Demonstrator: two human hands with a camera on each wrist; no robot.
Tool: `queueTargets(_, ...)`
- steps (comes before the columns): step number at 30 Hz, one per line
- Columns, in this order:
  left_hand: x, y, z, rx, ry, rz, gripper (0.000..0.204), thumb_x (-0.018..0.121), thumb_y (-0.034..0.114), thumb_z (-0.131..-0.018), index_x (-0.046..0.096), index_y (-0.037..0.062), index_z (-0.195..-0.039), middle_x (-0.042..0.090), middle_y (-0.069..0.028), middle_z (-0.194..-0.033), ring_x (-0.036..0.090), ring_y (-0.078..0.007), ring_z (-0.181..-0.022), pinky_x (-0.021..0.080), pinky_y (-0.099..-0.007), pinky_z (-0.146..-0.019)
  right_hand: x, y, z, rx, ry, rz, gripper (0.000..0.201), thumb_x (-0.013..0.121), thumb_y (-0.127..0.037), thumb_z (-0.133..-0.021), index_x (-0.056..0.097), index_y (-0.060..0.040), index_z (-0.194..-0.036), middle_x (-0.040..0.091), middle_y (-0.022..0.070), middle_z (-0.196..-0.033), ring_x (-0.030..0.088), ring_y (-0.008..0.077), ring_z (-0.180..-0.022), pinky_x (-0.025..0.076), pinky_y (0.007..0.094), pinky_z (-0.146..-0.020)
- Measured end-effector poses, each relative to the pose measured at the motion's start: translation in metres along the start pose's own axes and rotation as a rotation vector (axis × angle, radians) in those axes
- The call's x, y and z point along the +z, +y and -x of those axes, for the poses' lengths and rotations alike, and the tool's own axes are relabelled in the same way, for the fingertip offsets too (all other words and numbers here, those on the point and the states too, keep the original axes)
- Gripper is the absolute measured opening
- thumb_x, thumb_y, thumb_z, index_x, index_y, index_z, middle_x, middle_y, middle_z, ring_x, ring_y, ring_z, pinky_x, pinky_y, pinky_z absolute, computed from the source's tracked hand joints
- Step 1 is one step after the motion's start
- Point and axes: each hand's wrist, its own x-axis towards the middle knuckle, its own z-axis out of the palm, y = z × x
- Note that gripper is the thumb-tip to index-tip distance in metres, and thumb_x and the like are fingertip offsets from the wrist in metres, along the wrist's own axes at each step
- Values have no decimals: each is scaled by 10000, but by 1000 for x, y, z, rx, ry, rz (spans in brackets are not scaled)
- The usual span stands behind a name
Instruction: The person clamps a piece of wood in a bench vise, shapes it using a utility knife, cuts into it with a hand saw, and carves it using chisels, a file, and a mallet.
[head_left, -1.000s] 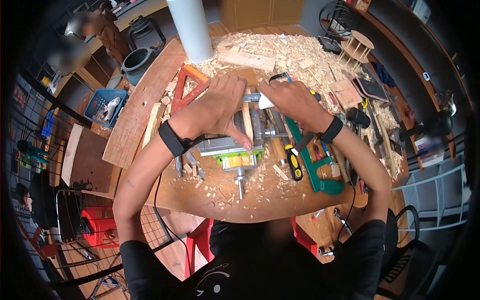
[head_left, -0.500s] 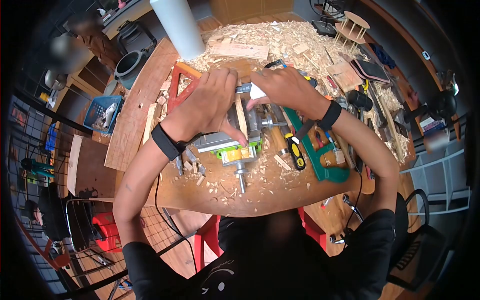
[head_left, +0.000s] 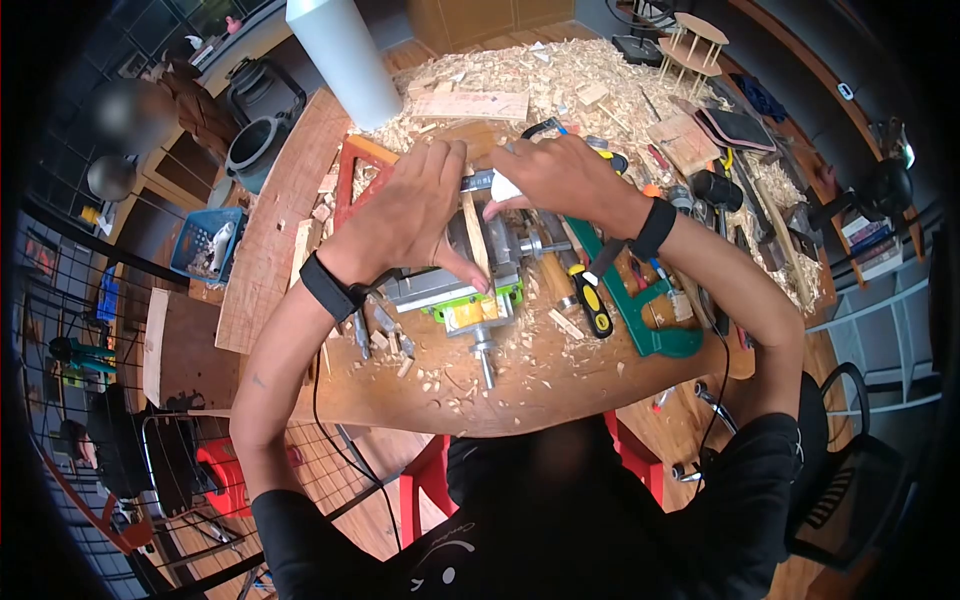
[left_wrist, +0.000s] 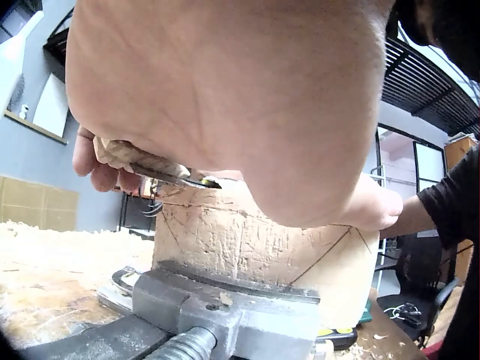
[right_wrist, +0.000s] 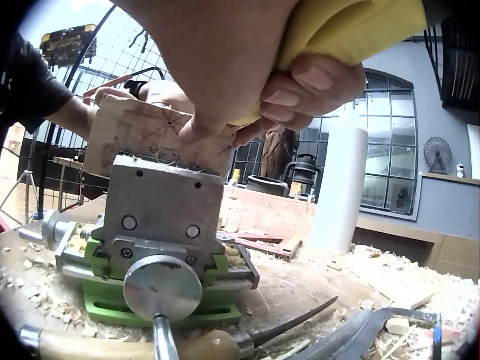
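Note:
An upright wooden board [head_left: 474,235] [left_wrist: 240,240] [right_wrist: 127,135] with pencil lines and a rough, cut surface is clamped in a metal vise [head_left: 425,288] [left_wrist: 232,315] [right_wrist: 161,202] on a green base. Across its top edge lies a metal blade [head_left: 478,181] [left_wrist: 161,176]. My left hand [head_left: 410,210] [left_wrist: 225,97] curls its fingers around the blade's wrapped end [left_wrist: 139,156], thumb stretched along the board's top. My right hand [head_left: 575,185] [right_wrist: 217,60] grips a yellow handle [right_wrist: 352,30], its thumb touching the board; how handle and blade join is hidden.
Wood shavings [head_left: 460,75] cover the far bench. A red triangular frame [head_left: 350,180] lies left of the vise; a yellow-black tool [head_left: 592,305] and green frame [head_left: 625,295] lie right. A white cylinder [head_left: 345,65] stands behind, a chisel [right_wrist: 202,346] lies before the vise.
The head view has shifted slightly, so the bench sits a little differently in it. Both hands keep their hold over the board, with little visible movement relative to the vise.

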Motion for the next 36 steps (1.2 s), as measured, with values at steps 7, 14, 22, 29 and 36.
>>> queueTargets(7, -2, 3, -1, 3, -17, -9, 1431, 689, 883, -448, 363, -217, -1303, 492, -258, -1018, 518, -397, -988, 429, -445, -926, 4, 2, 0, -43, 61, 15, 650, 569, -683, -853, 566, -35, -910, 612, 118, -665, 660, 292, -543, 504, 365, -480)
queueTargets(14, -3, 7, 1, -16, -33, -12, 1311, 681, 871, -482, 410, -169, -1232, 486, -239, -1008, 518, -390, -995, 422, -443, -933, 5, 3, -1, -39, 69, -9, 663, 573, -687, -855, 603, -28, -931, 616, 113, -657, 663, 292, -544, 504, 361, -484)
queueTargets(22, -10, 10, -1, 12, 19, -71, 1260, 671, 875, -504, 447, -164, -1181, 486, -220, -973, 527, -362, -946, 436, -405, -893, 8, -1, 1, 11, 81, -28, 701, 594, -728, -812, 617, -28, -840, 627, 139, -609, 663, 302, -535, 509, 363, -482)
queueTargets(29, -6, -1, -5, 51, -95, -58, 1265, 661, 896, -509, 452, -174, -1150, 483, -220, -947, 523, -350, -915, 433, -395, -861, 8, 1, -2, 8, 89, -38, 716, 583, -739, -813, 637, -25, -806, 633, 136, -599, 668, 314, -534, 517, 358, -492)
queueTargets(36, -4, 3, -4, 23, -94, -48, 1311, 674, 892, -496, 436, -194, -1191, 502, -251, -993, 532, -378, -959, 431, -411, -915, 11, 1, 0, 24, 74, -55, 735, 565, -748, -820, 658, -18, -820, 638, 134, -600, 677, 303, -544, 521, 354, -503)
